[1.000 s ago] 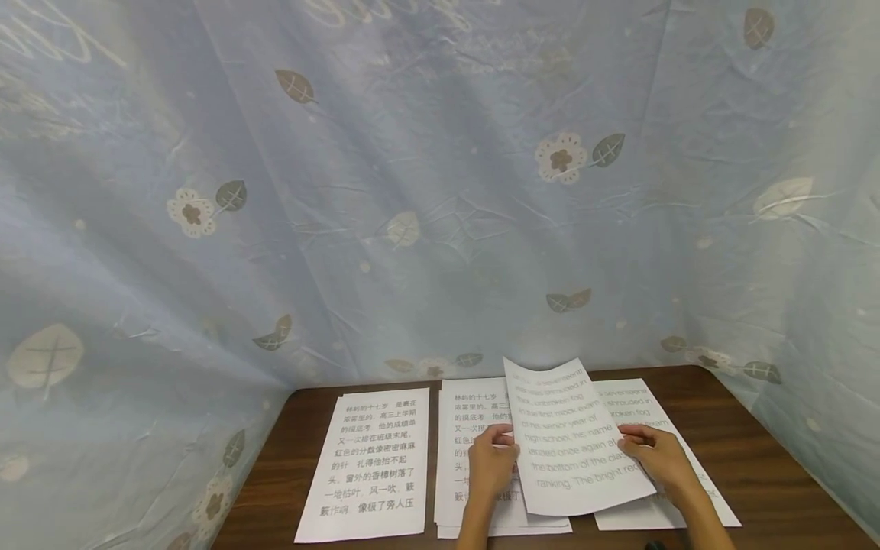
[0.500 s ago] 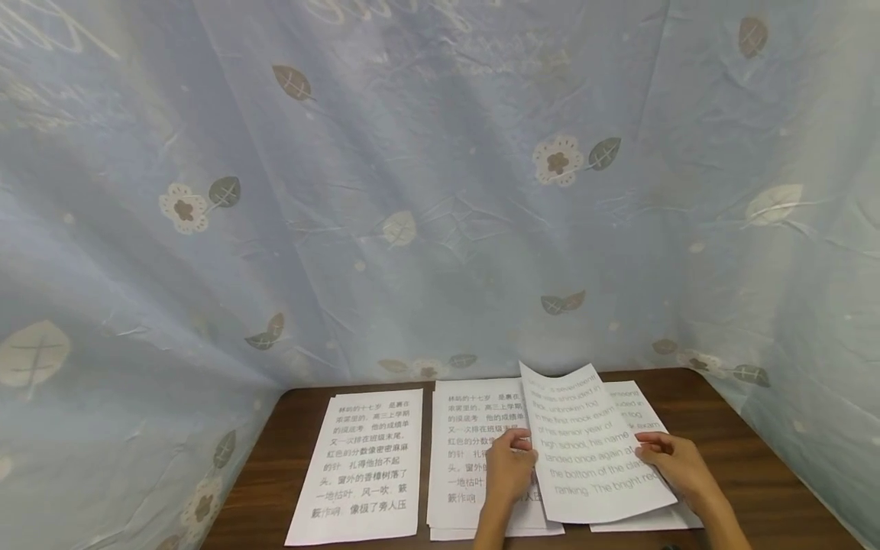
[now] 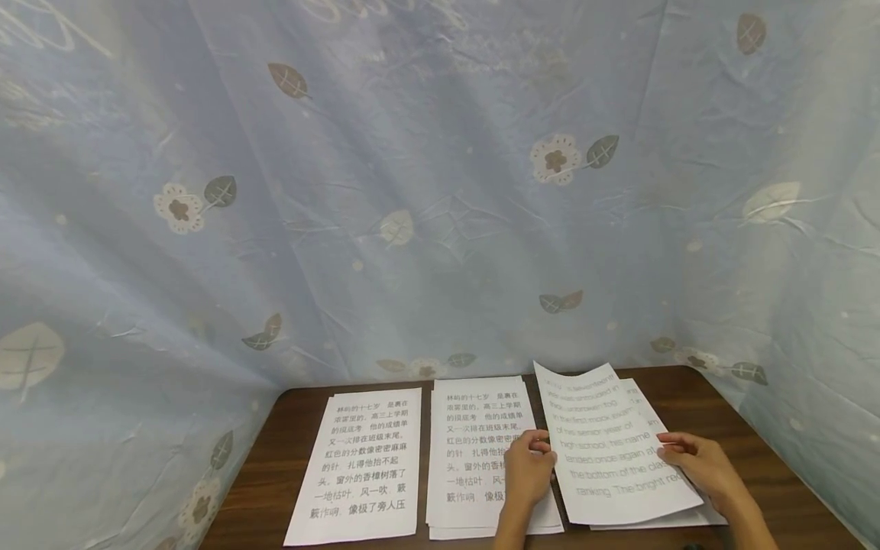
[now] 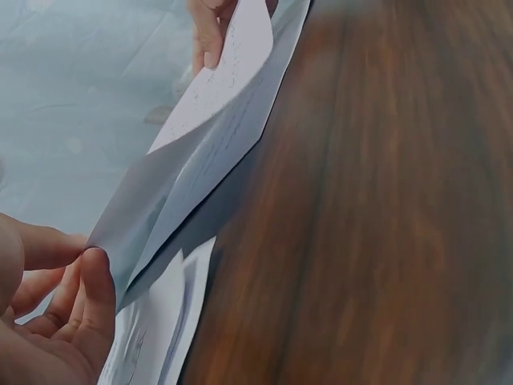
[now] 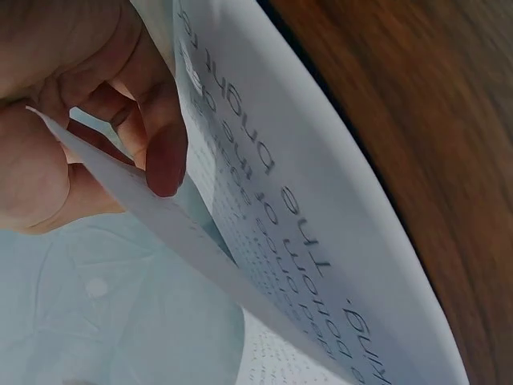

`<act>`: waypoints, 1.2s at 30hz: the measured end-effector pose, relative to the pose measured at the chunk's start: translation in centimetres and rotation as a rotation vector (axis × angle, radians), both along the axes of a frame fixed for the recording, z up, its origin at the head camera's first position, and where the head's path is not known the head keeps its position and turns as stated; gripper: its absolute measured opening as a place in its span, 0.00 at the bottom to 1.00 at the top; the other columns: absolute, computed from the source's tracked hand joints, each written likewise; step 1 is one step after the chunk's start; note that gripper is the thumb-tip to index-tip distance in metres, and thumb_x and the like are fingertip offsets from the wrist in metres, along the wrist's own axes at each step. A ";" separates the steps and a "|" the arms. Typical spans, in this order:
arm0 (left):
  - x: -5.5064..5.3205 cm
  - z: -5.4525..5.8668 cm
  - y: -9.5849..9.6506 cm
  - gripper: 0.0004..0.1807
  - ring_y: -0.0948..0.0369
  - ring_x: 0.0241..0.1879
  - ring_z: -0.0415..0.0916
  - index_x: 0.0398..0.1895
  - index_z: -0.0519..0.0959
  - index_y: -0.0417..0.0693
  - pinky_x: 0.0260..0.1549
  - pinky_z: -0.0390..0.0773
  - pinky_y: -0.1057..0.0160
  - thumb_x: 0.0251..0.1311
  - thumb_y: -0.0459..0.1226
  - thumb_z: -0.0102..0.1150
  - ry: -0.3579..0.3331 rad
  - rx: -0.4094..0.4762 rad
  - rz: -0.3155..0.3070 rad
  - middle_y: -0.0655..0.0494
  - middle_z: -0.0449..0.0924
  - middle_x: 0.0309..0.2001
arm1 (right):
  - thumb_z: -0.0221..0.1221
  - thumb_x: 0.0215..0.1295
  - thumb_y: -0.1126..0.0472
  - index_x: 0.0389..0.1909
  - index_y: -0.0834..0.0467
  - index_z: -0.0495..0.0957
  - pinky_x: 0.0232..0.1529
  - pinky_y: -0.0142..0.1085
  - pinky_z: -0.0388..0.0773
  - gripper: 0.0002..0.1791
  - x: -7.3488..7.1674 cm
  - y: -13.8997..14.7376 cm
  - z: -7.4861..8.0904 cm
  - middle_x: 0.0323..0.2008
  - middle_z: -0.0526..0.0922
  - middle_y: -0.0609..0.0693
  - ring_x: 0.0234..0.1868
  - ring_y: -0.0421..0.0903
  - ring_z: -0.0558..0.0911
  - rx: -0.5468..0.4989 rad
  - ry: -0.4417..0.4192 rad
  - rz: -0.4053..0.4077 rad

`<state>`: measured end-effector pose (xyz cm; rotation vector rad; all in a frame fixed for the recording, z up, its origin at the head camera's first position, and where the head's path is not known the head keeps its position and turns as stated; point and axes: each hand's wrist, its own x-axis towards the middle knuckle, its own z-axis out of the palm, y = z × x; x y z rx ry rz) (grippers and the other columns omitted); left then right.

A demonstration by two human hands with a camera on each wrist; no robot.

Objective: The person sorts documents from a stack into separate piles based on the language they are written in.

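Note:
A sheet of paper printed with English text is held up between both hands, its top edge bowed. My left hand pinches its left edge between thumb and fingers, which the left wrist view shows closely at the sheet's edge. On the opposite side, my right hand pinches the right edge, with the thumb against the paper in the right wrist view. Under the raised sheet lies another English-printed sheet, largely covered by it.
A middle stack of sheets with Chinese text lies left of my left hand, its edges slightly offset. Farther left is another Chinese-printed stack. All rest on a dark wooden table, backed by a blue patterned cloth.
Both hands have carried the held sheet to the right, from partly over the middle stack to over the right-hand sheet. More of the middle stack now shows.

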<state>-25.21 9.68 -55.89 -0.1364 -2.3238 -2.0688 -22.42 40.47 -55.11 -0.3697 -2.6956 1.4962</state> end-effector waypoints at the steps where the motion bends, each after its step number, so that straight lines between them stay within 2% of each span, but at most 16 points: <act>1: 0.1 0.0 0.3 0.18 0.70 0.25 0.77 0.53 0.86 0.40 0.21 0.81 0.73 0.58 0.24 0.67 0.002 0.006 -0.001 0.55 0.84 0.37 | 0.66 0.74 0.58 0.66 0.76 0.75 0.39 0.29 0.78 0.30 0.0 0.2 0.0 0.46 0.88 0.52 0.40 0.33 0.79 0.005 -0.001 -0.003; 12: 0.4 0.1 2.7 0.19 0.71 0.24 0.78 0.52 0.87 0.44 0.21 0.80 0.74 0.59 0.22 0.68 -0.013 0.032 -0.013 0.57 0.84 0.36 | 0.64 0.75 0.57 0.68 0.76 0.73 0.36 0.33 0.80 0.31 0.1 2.7 -0.5 0.46 0.88 0.50 0.38 0.34 0.80 0.018 -0.011 0.009; 18: 0.5 -0.4 3.2 0.19 0.71 0.23 0.77 0.51 0.87 0.47 0.20 0.79 0.74 0.58 0.22 0.68 -0.008 0.011 -0.012 0.59 0.83 0.35 | 0.64 0.75 0.59 0.67 0.77 0.72 0.34 0.35 0.82 0.30 0.4 3.6 -0.8 0.43 0.86 0.48 0.36 0.38 0.81 -0.009 -0.038 0.001; 26: 0.9 -1.1 4.1 0.20 0.71 0.19 0.78 0.51 0.87 0.48 0.17 0.77 0.74 0.57 0.23 0.69 0.013 0.016 -0.004 0.60 0.85 0.34 | 0.63 0.76 0.60 0.68 0.78 0.70 0.32 0.38 0.84 0.30 0.8 4.1 -0.5 0.42 0.86 0.48 0.34 0.41 0.83 -0.037 -0.049 0.004; 36: 1.0 -1.2 4.2 0.19 0.73 0.21 0.77 0.51 0.87 0.45 0.17 0.78 0.74 0.56 0.23 0.69 0.005 0.006 0.008 0.58 0.85 0.33 | 0.62 0.74 0.61 0.66 0.78 0.72 0.32 0.38 0.83 0.29 0.6 4.0 -0.8 0.39 0.87 0.48 0.34 0.43 0.84 -0.016 -0.064 0.017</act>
